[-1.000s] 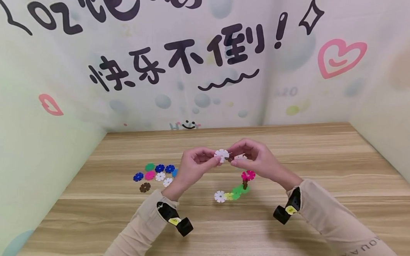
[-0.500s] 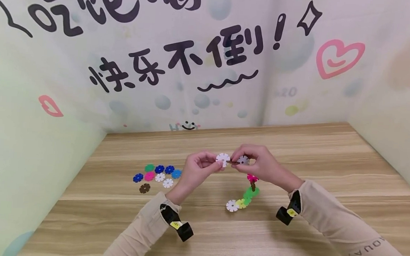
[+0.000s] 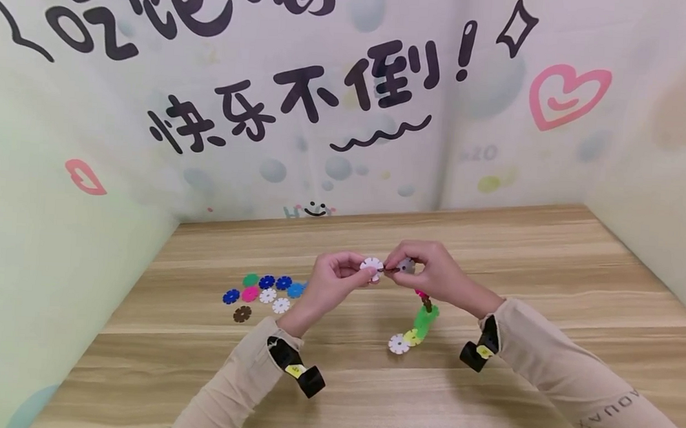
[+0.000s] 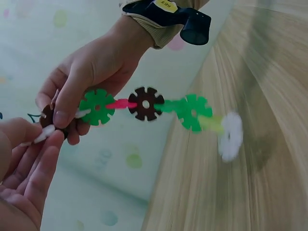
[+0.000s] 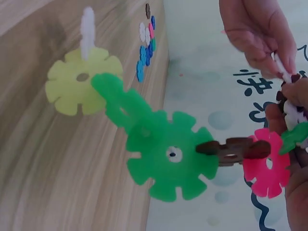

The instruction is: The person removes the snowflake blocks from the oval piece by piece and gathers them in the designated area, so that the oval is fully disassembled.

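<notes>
My left hand (image 3: 333,281) pinches a white notched plastic disc (image 3: 371,265) between thumb and fingers. Facing it, my right hand (image 3: 436,270) grips a brown notched disc (image 4: 47,115) at the end of a linked chain. The white disc's edge meets the brown one at the fingertips. From the right hand the chain hangs down through a pink disc (image 5: 267,163), a brown disc (image 5: 232,151), green discs (image 5: 163,159) and a yellow disc (image 5: 82,82). A white disc (image 3: 399,343) forms its lower end, close over the table. Fingers partly hide the joint.
Loose discs lie on the wooden table (image 3: 166,360) left of the hands, among them blue (image 3: 230,297), pink (image 3: 250,294), white (image 3: 281,306), green (image 3: 250,279) and brown (image 3: 242,313) ones. A printed cloth wall (image 3: 298,173) stands behind the table.
The chain's lower end has swung right and slightly down with the right hand's turning. Both hands have dropped a little, still holding the discs close together.
</notes>
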`<state>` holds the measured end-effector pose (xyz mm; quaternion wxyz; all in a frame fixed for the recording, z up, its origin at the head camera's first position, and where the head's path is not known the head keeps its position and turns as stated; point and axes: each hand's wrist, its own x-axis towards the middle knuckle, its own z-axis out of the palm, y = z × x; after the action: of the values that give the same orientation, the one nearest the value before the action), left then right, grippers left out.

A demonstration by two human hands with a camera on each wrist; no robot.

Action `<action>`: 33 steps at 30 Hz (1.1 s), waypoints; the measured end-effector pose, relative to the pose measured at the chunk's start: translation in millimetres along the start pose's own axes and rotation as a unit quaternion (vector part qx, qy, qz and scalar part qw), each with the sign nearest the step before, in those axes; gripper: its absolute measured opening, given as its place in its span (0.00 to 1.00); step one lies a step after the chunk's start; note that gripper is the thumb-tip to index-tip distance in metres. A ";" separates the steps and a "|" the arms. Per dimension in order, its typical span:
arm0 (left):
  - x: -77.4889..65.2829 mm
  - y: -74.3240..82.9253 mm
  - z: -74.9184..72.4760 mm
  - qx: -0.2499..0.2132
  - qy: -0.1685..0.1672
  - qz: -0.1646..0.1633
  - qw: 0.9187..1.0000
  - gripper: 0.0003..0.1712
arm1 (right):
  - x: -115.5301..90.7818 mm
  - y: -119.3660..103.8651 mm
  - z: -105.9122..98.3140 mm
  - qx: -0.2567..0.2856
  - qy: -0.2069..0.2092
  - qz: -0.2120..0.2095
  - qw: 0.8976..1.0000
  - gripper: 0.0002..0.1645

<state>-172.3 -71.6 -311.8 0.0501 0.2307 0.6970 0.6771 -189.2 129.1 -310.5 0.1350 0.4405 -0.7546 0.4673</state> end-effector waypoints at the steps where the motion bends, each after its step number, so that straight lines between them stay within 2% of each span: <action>1: 0.2 0.4 -1.4 0.000 -0.005 0.005 1.000 0.10 | 0.8 0.2 -0.2 0.000 0.001 -0.008 1.000 0.11; 4: 0.6 1.0 -6.1 -0.003 -0.016 0.009 1.000 0.09 | 3.6 -0.2 -0.3 -0.006 0.002 -0.031 1.000 0.11; 7: 1.0 1.5 -9.6 -0.004 -0.011 0.001 1.000 0.09 | 6.2 -2.1 0.7 -0.017 0.004 -0.037 0.999 0.11; 12: 0.7 3.0 -11.8 0.004 0.019 -0.022 1.000 0.10 | 7.9 -5.9 5.0 -0.033 0.009 -0.015 0.999 0.10; 16: 1.3 4.8 -10.9 0.042 0.033 -0.012 0.998 0.10 | 6.6 -7.0 6.8 -0.054 0.019 0.004 0.998 0.10; 22: 0.7 4.0 -11.5 0.040 0.004 -0.016 0.999 0.11 | 1.1 -7.7 5.7 -0.049 0.016 0.016 0.999 0.11; 28: -0.9 1.7 -16.2 0.015 -0.026 -0.009 1.000 0.10 | 2.5 -6.5 2.5 -0.019 -0.005 -0.009 1.000 0.10; 33: -0.7 1.8 -17.1 0.016 -0.028 -0.007 0.999 0.11 | 4.9 -3.7 0.8 -0.014 -0.012 -0.016 1.000 0.09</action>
<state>-177.7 -87.7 -308.9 0.0705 0.2450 0.7074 0.6592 -189.0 125.2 -305.8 0.1398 0.4562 -0.7555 0.4490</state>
